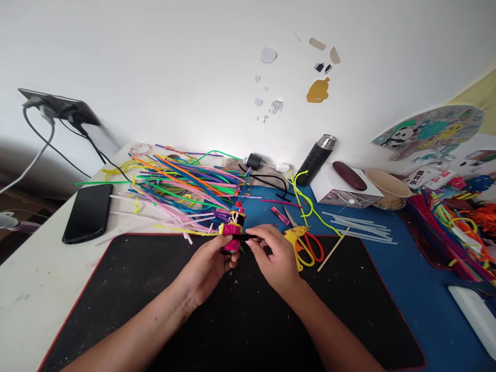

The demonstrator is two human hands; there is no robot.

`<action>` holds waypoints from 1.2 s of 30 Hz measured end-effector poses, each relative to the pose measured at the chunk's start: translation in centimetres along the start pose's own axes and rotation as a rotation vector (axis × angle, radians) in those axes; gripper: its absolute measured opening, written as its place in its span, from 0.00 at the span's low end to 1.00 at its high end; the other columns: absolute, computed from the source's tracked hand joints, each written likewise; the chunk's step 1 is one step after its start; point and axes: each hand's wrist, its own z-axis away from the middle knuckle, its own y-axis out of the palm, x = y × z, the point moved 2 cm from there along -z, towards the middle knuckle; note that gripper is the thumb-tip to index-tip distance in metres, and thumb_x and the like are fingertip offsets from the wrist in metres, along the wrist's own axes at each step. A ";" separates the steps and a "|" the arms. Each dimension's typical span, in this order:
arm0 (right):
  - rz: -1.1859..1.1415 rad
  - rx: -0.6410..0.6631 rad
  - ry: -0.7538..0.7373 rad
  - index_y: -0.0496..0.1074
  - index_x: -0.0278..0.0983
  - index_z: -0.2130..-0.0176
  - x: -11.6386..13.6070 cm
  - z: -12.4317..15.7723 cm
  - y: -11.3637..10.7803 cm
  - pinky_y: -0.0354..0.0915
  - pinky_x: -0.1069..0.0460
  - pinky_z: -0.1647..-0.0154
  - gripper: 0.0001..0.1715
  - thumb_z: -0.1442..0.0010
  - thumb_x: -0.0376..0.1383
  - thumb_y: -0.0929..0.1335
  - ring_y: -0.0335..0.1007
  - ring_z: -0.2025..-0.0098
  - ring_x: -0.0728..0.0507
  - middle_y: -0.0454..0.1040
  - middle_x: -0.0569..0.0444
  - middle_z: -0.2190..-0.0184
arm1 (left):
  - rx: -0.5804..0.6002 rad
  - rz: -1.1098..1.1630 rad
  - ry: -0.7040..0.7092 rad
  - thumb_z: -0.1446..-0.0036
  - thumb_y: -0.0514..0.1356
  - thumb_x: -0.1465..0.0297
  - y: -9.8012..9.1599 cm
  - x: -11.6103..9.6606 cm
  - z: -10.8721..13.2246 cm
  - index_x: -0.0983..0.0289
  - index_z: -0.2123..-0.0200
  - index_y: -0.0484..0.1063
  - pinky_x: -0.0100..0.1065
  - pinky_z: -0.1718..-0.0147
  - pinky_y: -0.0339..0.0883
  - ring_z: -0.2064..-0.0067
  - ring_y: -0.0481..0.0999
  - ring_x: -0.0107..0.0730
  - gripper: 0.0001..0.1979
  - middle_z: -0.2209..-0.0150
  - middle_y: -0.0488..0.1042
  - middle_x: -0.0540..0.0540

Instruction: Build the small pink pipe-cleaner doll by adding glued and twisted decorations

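Above the black desk mat (232, 320), my left hand (207, 261) grips a small pipe-cleaner doll (232, 231) with a magenta body, a black-and-white head and a red and blue top. Its thumb presses a black pipe cleaner (244, 237) against the doll's front. My right hand (273, 253) pinches the free end of that black strip between thumb and fingers, and the strip runs straight between both hands. Behind the doll lies a large spread of coloured pipe cleaners (194, 178). Just right of my right hand are a yellow glue gun (294, 240) and scissors (314, 247).
A phone (88, 213) lies at left. At the back stand a black thermos (316, 159) and a white box (341, 187) with a dark red case (349, 175), beside a bowl (388, 187). Glue sticks (362, 227) lie at right, near more pipe cleaners (445, 227).
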 end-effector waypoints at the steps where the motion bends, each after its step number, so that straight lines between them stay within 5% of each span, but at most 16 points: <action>1: 0.015 -0.002 -0.026 0.79 0.41 0.50 0.1 0.0 0.0 0.75 0.52 0.62 0.11 0.29 0.32 0.68 0.79 0.60 0.44 0.81 0.49 0.57 | -0.003 0.005 -0.004 0.53 0.77 0.64 -0.1 0.0 -0.1 0.66 0.66 0.78 0.30 0.70 0.69 0.72 0.72 0.28 0.16 0.70 0.76 0.51; 20: 0.123 -0.015 -0.292 0.79 0.40 0.50 0.5 0.1 0.3 0.77 0.49 0.56 0.10 0.28 0.31 0.69 0.83 0.60 0.42 0.85 0.49 0.62 | 0.079 0.084 -0.097 0.48 0.73 0.68 0.0 0.1 0.6 0.66 0.65 0.80 0.30 0.70 0.69 0.72 0.72 0.27 0.09 0.71 0.75 0.52; 31: 0.216 0.050 -0.242 0.78 0.38 0.57 0.0 0.3 0.1 0.71 0.50 0.63 0.07 0.28 0.32 0.68 0.80 0.67 0.42 0.83 0.50 0.68 | 0.043 -0.152 0.091 0.52 0.75 0.61 0.1 0.4 0.5 0.66 0.74 0.78 0.31 0.69 0.66 0.70 0.68 0.29 0.15 0.73 0.72 0.52; 36: 0.165 0.102 -0.100 0.78 0.40 0.61 0.3 0.2 -0.1 0.69 0.50 0.64 0.11 0.27 0.36 0.67 0.79 0.68 0.42 0.83 0.50 0.69 | -0.011 -0.233 0.188 0.55 0.77 0.62 0.0 0.3 0.3 0.66 0.70 0.82 0.32 0.67 0.66 0.68 0.69 0.32 0.15 0.71 0.75 0.52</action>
